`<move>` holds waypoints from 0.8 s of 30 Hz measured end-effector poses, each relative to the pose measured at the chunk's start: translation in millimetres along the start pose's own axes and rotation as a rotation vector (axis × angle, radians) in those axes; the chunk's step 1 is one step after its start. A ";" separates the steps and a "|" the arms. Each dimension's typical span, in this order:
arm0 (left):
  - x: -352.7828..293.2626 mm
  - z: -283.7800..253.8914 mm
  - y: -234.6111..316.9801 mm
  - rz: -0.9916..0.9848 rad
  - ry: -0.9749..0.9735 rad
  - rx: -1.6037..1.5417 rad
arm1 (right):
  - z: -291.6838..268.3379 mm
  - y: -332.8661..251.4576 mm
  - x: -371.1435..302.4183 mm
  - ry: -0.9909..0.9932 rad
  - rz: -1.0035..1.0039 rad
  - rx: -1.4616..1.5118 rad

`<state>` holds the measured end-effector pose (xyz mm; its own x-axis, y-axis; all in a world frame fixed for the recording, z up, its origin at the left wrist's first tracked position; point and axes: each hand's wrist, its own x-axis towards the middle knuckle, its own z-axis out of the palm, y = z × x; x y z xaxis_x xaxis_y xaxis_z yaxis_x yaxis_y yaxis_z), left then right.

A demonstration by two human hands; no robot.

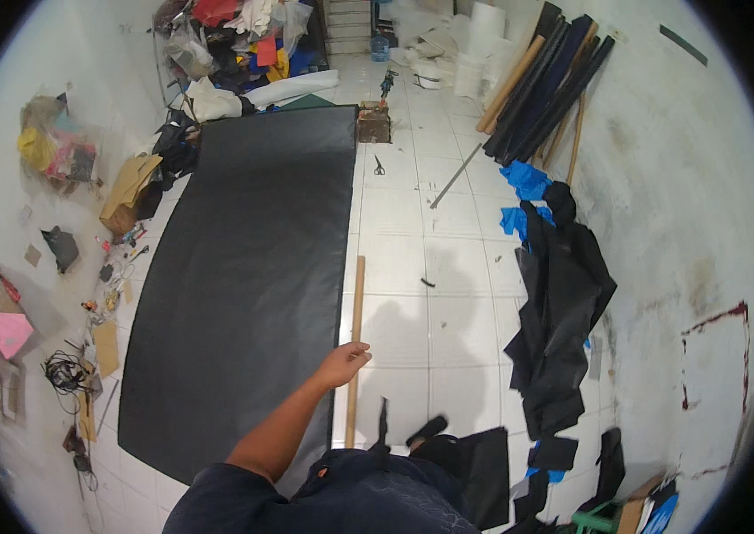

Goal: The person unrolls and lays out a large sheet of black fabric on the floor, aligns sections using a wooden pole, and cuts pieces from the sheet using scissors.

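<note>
My left hand point(343, 364) reaches in from the lower left, its fingers bent over a long, thin brown tube point(358, 303), perhaps cardboard. The tube runs lengthwise beside the right edge of a large black sheet point(243, 267). That sheet lies flat on the floor, its near part crossed by my left arm. My right hand does not show. Farther off on the tiles are a pair of scissors point(379, 166) and a narrow straight strip point(455, 176) like a ruler.
Crumpled black material point(564, 311) lies along the right wall, with blue plastic point(526, 181) at its far end. Several dark rolls point(546, 89) lean behind it. Left of the sheet are tangled cables point(65, 370) and a cardboard box point(130, 193). White tiled floor point(395, 258) borders the sheet.
</note>
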<state>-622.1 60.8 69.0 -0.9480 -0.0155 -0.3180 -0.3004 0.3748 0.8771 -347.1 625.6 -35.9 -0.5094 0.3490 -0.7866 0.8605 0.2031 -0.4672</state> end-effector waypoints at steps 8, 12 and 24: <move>108.1 18.3 -118.4 -0.394 0.080 0.313 | -67.6 -201.6 223.9 -0.036 -0.161 -0.326; 107.5 32.0 -192.8 -0.965 0.088 0.125 | -227.1 -350.7 396.1 0.308 -1.161 -1.458; 404.3 -111.7 -144.1 -0.629 0.056 0.382 | 216.2 -1074.5 489.8 -0.132 -1.153 -0.497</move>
<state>-973.9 -103.0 -145.7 -0.6155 -0.3773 -0.6920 -0.7410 0.5760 0.3451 -1521.9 380.5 -6.4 -0.9351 -0.3473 -0.0713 -0.1893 0.6591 -0.7278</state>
